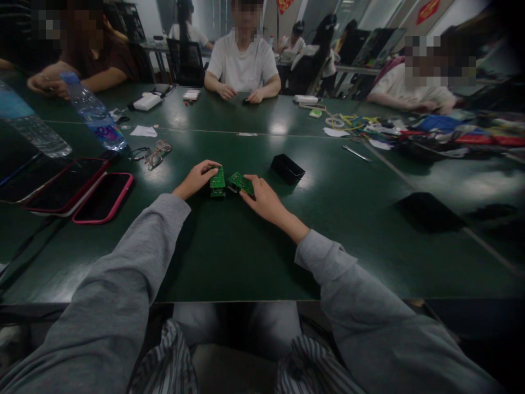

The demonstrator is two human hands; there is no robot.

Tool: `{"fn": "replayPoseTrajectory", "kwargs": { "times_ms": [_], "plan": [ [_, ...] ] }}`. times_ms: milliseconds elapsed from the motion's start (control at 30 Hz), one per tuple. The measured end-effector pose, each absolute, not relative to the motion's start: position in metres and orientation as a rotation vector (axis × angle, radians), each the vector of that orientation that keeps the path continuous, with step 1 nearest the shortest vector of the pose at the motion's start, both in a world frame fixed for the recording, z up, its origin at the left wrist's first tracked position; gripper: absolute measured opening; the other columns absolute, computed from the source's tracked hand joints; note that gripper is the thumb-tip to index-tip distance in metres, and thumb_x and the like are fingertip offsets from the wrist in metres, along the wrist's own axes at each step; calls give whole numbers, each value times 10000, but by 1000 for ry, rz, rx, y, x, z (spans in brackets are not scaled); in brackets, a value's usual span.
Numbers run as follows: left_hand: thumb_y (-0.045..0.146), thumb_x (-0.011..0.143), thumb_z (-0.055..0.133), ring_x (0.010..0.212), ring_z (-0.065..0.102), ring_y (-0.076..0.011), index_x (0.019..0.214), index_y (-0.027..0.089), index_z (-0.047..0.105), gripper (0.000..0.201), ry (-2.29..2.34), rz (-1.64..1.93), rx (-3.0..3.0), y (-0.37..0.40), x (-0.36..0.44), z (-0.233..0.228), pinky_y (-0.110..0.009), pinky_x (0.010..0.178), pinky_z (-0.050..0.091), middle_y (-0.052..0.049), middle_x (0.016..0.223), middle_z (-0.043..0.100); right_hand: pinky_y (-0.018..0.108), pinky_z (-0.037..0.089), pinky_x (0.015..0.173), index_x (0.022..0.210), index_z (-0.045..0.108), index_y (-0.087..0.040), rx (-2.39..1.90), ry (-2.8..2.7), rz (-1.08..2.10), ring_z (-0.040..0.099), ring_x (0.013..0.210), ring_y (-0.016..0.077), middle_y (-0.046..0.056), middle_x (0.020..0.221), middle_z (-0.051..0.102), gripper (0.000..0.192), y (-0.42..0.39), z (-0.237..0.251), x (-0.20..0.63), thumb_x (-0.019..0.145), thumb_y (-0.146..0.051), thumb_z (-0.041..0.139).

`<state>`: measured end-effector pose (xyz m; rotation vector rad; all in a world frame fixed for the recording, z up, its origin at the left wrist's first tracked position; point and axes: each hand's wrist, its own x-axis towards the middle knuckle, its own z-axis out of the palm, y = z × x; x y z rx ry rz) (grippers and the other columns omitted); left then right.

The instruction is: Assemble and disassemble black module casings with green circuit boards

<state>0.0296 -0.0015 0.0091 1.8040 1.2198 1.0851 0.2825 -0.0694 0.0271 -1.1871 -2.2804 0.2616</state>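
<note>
We sit at a dark green table (229, 257). On it, near the middle, lie two small green circuit boards (217, 182), side by side, with a black box (287, 168) just to their right. To the left we see two phones (102, 197) in red cases, a pair of glasses (153, 156) and a water bottle (93, 112). At the far right lies a heap of coloured cables (410, 131).

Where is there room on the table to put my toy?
Bare table lies between the sleeves, below both hands, and right of the black box. The phones and bottles crowd the left; the cable pile crowds the far right.
</note>
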Motion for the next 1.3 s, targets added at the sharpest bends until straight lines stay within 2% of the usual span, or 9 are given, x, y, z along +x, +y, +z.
{"fn": "replayPoseTrajectory", "kwargs": {
  "times_ms": [233,967,1300],
  "plan": [
    [385,878,576,882,627,-168,1122,175,640,329,1230,1081,1812,-1,30,9,-351,847,515,-63,994,682,501,505,942,1343,440,-138,-1173,-2288,236,583,1146,312,186,1267,585,451,-68,25,282,937,-318,518],
    [398,883,569,910,630,-179,1131,192,636,329,1233,1064,1832,-2,29,10,-351,838,518,-67,1028,676,492,511,938,1359,435,-138,-1200,-2289,264,591,1140,307,182,1262,581,468,-70,27,283,945,-339,517],
    [355,890,557,953,625,-180,1118,187,629,292,1260,1058,1851,-3,31,12,-359,884,513,-66,1051,671,506,506,947,1354,438,-156,-1179,-2282,254,583,1157,313,176,1277,579,457,-69,25,283,941,-336,513]
  ]
}}
